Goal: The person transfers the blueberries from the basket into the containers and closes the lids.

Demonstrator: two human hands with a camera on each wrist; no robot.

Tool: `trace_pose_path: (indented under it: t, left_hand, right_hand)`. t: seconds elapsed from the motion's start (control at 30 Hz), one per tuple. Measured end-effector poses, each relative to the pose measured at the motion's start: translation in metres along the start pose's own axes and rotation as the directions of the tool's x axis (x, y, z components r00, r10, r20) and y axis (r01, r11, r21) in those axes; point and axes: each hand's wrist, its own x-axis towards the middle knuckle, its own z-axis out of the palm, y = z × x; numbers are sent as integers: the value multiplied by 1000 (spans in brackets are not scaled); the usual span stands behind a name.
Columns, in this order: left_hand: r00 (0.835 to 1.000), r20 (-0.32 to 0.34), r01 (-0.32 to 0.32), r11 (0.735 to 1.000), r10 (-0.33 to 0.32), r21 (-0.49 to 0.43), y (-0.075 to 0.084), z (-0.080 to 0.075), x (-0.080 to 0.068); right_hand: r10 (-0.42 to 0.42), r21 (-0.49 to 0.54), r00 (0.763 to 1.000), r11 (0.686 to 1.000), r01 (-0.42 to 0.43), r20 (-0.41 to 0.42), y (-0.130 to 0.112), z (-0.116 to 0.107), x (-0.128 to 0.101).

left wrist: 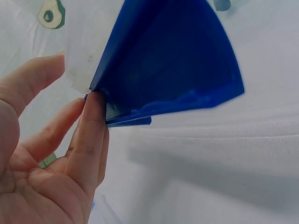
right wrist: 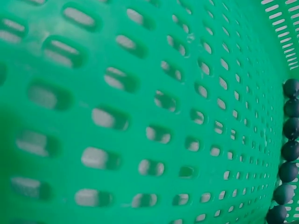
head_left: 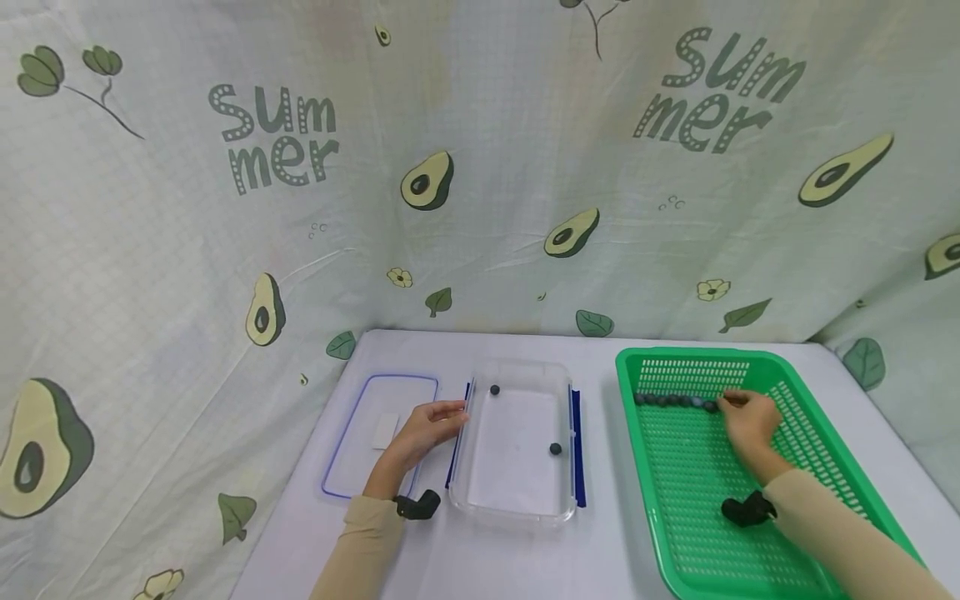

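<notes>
Hands were split across two containers on the white table (head_left: 465, 558). Left hand (head_left: 423, 433) rested at the 9 o'clock edge of the clear plastic box (head_left: 517, 500), fingers (left wrist: 91, 140) straight and relaxed, tips touching the blue latch flap (left wrist: 173, 60) on that side; nothing pinched or curled around. Box sat mid-table, with two dark balls inside: one (head_left: 494, 389) near its 11 o'clock corner, another (head_left: 555, 448) toward 3 o'clock, well apart. Box lid (head_left: 375, 392), blue-rimmed, lay flat just beside the box at its 9 o'clock, under the left forearm. Right hand (head_left: 750, 425) was in the green perforated basket (head_left: 675, 500), at 3 o'clock from the box, fingertips at the right end of a row of dark balls (head_left: 675, 401) lined along the basket's 12 o'clock wall. Fingers looked bent down onto the last ball, but couldn't tell whether it was actually pinched; the wrist view showed only basket mesh and the ball row (right wrist: 287, 154) at its 3 o'clock edge, no fingers. Avocado-print cloth (head_left: 480, 167) hung behind and to both sides.
</notes>
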Motion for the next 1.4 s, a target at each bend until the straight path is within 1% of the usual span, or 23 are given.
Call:
trace_pose_path:
  t: [0.17,0.43,0.57,0.67,0.87,1.07,1.3,1.4]
  left_hand:
    - [1000,-2,-1,1000,1,8,-1,1,0]
    - [1000,-8,2,1000,-2,22,-4,1,0]
    - [1000,0,-3,1000,3,19,-3,2,-1]
    - [1000,10,-6,1000,6,10,-2,2,0]
    - [1000,8,-12,1000,12,20,-1,1,1]
    - [1000,-5,-8,1000,8,30,0,1,2]
    - [1000,-7,-7,1000,7,27,-1,1,1]
    - [1000,-3,-13,1000,13,24,-1,0,0]
  right_hand:
    - [-25,-2,1000,1000,25,-19,1,1,-1]
    - [-45,-23,999,999,45,-6,3,0,0]
    - [-47,-33,999,998,47,-7,4,-1,0]
    - [-49,-22,999,999,48,-12,1,-2,0]
    - [-79,-19,997,997,79,-22,-9,-7,1]
    - [-70,-13,997,997,70,12,-21,-12,0]
    - [-86,48,996,995,85,32,-37,-18,0]
    - [-118,70,992,991,115,41,-45,-20,0]
